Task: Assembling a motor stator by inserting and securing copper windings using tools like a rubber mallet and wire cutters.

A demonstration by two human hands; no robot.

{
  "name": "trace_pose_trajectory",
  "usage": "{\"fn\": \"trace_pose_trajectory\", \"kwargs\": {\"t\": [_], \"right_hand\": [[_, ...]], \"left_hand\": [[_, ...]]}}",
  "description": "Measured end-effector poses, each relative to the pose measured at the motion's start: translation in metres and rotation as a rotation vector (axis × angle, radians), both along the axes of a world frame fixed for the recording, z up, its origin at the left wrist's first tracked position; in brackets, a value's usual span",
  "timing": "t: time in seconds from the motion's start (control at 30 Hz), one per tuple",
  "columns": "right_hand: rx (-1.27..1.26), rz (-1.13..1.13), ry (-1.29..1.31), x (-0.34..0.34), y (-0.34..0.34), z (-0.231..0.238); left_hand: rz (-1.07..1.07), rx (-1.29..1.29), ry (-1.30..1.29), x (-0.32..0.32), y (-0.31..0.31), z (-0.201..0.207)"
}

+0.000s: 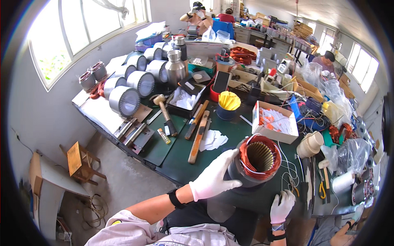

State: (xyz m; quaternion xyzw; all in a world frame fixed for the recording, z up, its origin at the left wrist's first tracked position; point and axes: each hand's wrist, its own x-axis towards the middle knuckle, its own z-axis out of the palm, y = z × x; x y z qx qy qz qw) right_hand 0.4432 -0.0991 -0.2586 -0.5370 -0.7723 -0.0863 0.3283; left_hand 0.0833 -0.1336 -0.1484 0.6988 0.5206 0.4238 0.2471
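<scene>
A motor stator (262,179) with a dark cylindrical body stands on the green table in front of me. Red-orange copper windings (249,165) ring its top, and pale slot liners line its hollow bore. My left hand (213,177), in a white glove, cups its left side, thumb toward me and fingers along the far side. My right hand (282,207), gloved too, is apart from the stator at the table's near edge. Its fingers are loosely spread and nothing shows in them. White cord (290,169) trails behind it, beside small yellow-handled snips (295,190).
Left of the stator lie wooden sticks (199,137), a mallet (165,117) and paper slips (214,140). Metal cylinders (140,84) crowd the back left. A box of slips (274,123) and a blue cup (227,113) stand beyond. Scissors (322,190) lie right. Other people sit farther off.
</scene>
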Motion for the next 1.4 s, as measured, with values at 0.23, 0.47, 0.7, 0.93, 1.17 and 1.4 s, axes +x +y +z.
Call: {"fn": "trace_pose_trajectory", "kwargs": {"t": [0.23, 0.47, 0.7, 0.93, 1.17, 1.4], "right_hand": [[0.008, -0.033, -0.017, 0.012, -0.003, -0.004], [0.000, 0.012, -0.006, 0.001, 0.004, 0.008], [-0.033, -0.007, 0.069, -0.002, 0.001, 0.023], [0.052, -0.019, 0.146, 0.029, -0.010, 0.050], [-0.077, -0.410, -0.182, 0.169, 0.021, 0.062], [-0.537, -0.514, -0.137, 0.232, 0.059, 0.021]], "left_hand": [[0.193, -0.135, 0.122, -0.071, -0.026, -0.025], [0.607, 0.158, 0.623, -0.145, -0.023, -0.059], [0.604, -0.127, 0.870, -0.250, 0.026, -0.072], [0.626, -0.169, 0.898, -0.223, 0.038, -0.069], [0.704, 0.275, 0.660, -0.153, -0.014, -0.029], [0.324, 0.085, 0.272, -0.047, -0.028, 0.023]]}}
